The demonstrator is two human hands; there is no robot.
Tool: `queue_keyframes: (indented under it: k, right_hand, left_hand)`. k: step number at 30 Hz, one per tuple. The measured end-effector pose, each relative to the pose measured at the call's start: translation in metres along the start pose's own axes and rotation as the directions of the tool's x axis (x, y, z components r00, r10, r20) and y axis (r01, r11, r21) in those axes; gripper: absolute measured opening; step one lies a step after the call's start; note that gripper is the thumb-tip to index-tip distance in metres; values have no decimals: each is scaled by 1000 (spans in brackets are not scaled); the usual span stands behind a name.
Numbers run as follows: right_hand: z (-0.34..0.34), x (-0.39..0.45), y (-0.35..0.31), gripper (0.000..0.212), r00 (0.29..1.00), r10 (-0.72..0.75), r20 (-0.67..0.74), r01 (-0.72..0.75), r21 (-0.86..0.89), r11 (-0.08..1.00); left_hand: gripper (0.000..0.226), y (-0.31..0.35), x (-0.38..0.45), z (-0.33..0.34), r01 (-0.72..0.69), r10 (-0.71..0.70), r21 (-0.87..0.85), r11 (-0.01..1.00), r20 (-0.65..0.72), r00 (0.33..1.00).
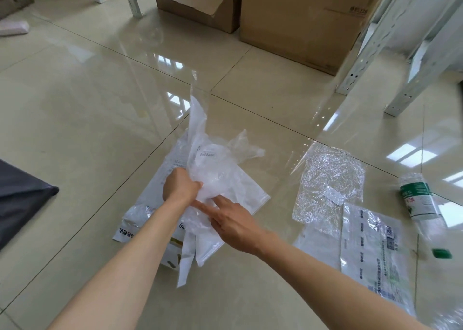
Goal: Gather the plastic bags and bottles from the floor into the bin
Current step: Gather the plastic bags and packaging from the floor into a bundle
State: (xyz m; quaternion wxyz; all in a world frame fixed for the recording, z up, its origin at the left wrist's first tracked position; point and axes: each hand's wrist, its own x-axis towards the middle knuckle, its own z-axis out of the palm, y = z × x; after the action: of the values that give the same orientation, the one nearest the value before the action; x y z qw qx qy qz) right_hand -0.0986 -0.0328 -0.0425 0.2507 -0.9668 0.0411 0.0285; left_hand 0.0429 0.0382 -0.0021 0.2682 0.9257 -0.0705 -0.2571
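Observation:
My left hand is closed around a bunch of crumpled clear plastic bags, lifted above a flat white printed bag on the tiled floor. My right hand reaches in from the right, index finger extended and touching the lower part of the bunch; whether it grips anything is unclear. To the right lie a crinkled clear bag and a printed clear bag. A crushed plastic bottle with a green label and green cap lies at the far right.
Cardboard boxes stand at the back. White metal shelf legs rise at the right. A dark grey bag or liner shows at the left edge. More clear plastic sits in the bottom right corner.

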Motion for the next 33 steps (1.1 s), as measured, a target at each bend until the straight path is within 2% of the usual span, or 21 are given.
queue_keyframes:
  k: [2, 4, 6, 7, 9, 10, 12, 13, 17, 18, 21, 25, 28, 30, 33]
  right_hand:
    - [-2, -10, 14, 45, 995, 99, 10, -98, -34, 995]
    - [-8, -28, 37, 62, 943, 326, -74, -330, -47, 943]
    - [-16, -47, 70, 55, 809, 556, -193, -577, -80, 813]
    - [-21, -55, 84, 55, 720, 670, -183, -691, -98, 716]
    - [-29, -69, 109, 78, 548, 831, -93, -835, -113, 538]
    - [-31, -73, 119, 90, 487, 872, -50, -871, -98, 481]
    - [-28, -77, 132, 101, 427, 904, -18, -902, -68, 425]
    - [-24, -77, 136, 97, 420, 907, -28, -906, -69, 417]
    - [-19, -72, 139, 38, 433, 883, -181, -901, -92, 423]
    - [-19, -72, 139, 30, 441, 877, -189, -897, -101, 429]
    - [-23, -72, 139, 30, 481, 852, -205, -874, -44, 483]
    - [-32, -58, 107, 44, 541, 762, -355, -721, 269, 638]
    - [-36, -39, 58, 41, 672, 617, -410, -464, 415, 782]
    - [-32, -29, 27, 35, 775, 485, -405, -327, 399, 857]
    - [-18, -18, 0, 37, 889, 401, -221, -304, 371, 877]
  left_hand:
    - [34, 0, -2, 4, -20, 21, 46, 999, -26, 999]
    - [28, 1, -4, 7, -39, 43, 67, 997, -47, 998]
    - [24, 3, -5, 9, -59, 65, 83, 995, -70, 995]
    - [23, 3, -6, 9, -67, 74, 90, 994, -79, 994]
    - [19, 6, -7, 11, -93, 102, 101, 991, -84, 991]
    - [18, 7, -8, 12, -106, 115, 105, 989, -86, 990]
    - [15, 8, -9, 14, -125, 134, 108, 986, -86, 987]
    - [13, 8, -9, 15, -130, 139, 108, 986, -85, 987]
    - [14, 7, -11, 17, -133, 140, 85, 987, -80, 987]
    - [14, 7, -11, 18, -134, 140, 76, 988, -78, 987]
    - [14, 8, -14, 20, -123, 127, 56, 991, -73, 989]
    - [19, 10, -17, 22, -99, 101, 32, 995, -66, 993]
    - [20, 12, -20, 23, -82, 82, 8, 997, -53, 995]
    - [21, 14, -21, 24, -70, 70, -11, 997, -42, 997]
    - [22, 16, -20, 23, -26, 25, -71, 997, -14, 1000]
